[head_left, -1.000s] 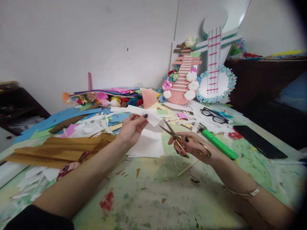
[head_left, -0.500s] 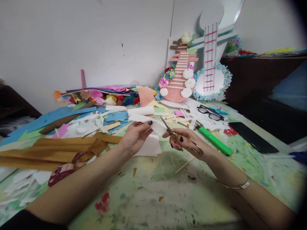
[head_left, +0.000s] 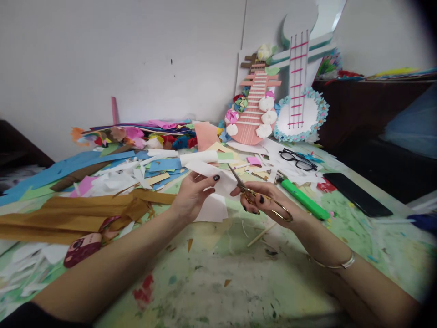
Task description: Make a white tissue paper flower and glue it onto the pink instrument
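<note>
Between thumb and fingers, my left hand [head_left: 194,193] pinches a strip of white paper [head_left: 223,181], raised above the table. My right hand [head_left: 262,200] is closed around a pair of gold scissors [head_left: 241,184], fingers in the handle loops. The blades point up and to the left, at the right end of the paper; whether they are cutting into it I cannot tell. Below the hands, another piece of white paper [head_left: 212,208] lies on the paint-stained table [head_left: 218,282].
A green utility knife [head_left: 303,199], black glasses [head_left: 297,160] and a black phone [head_left: 358,194] lie to the right. Brown crepe paper [head_left: 68,214] and a dark red tape dispenser [head_left: 82,249] are at left. Two paper-decorated instrument models [head_left: 254,107] lean at the back.
The white paper has shifted slightly in my left hand, its left end now angled higher. The scissors stay close to the paper's right end. The whole view has moved a little.
</note>
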Demonstrator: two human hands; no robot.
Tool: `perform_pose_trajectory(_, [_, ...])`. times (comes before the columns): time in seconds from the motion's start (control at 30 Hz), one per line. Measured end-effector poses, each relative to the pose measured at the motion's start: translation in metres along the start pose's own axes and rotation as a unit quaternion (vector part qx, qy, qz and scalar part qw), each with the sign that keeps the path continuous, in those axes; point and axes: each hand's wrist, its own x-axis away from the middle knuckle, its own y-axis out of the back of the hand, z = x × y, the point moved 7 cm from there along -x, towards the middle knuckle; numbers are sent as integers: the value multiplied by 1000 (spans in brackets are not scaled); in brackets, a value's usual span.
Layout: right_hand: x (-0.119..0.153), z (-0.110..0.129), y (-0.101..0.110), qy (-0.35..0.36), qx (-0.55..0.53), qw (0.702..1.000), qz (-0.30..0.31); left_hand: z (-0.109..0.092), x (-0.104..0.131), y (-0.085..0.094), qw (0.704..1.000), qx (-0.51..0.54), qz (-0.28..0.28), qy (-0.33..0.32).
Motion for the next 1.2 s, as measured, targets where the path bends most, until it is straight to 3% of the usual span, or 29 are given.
perform_pose_trajectory(0.13, [1,3,3,3,6,1000,-14,-27,-8,25,973,-144,-100,-152])
perform_pose_trajectory(0.23, [1,5,4,15,5,1000,-9,-66,-1,25,893,-306,-131,-303])
perform_pose_trajectory(0.3, [0,5,5,13,1,1000,-8,-88,8,7,821,-410,-68,-391])
perform_pose_trajectory(0.37, [0,3,5,5,-1,1000,1,-96,16,-17,775,-465,75,-422])
perform_pose_trajectory(0.47, [2,2,1,-1,-3,999,34,-96,25,-36,735,-490,232,-407])
perform_pose_trajectory(0.67, [5,1,-16,-54,-9,994,98,-89,39,-48,697,-490,366,-374])
perform_pose_trajectory(0.87, [9,8,-28,-66,-10,989,133,-85,54,-58,670,-500,423,-350])
perform_pose_trajectory(1.2, [11,0,-25,-92,-30,987,132,-74,49,-57,674,-542,414,-282])
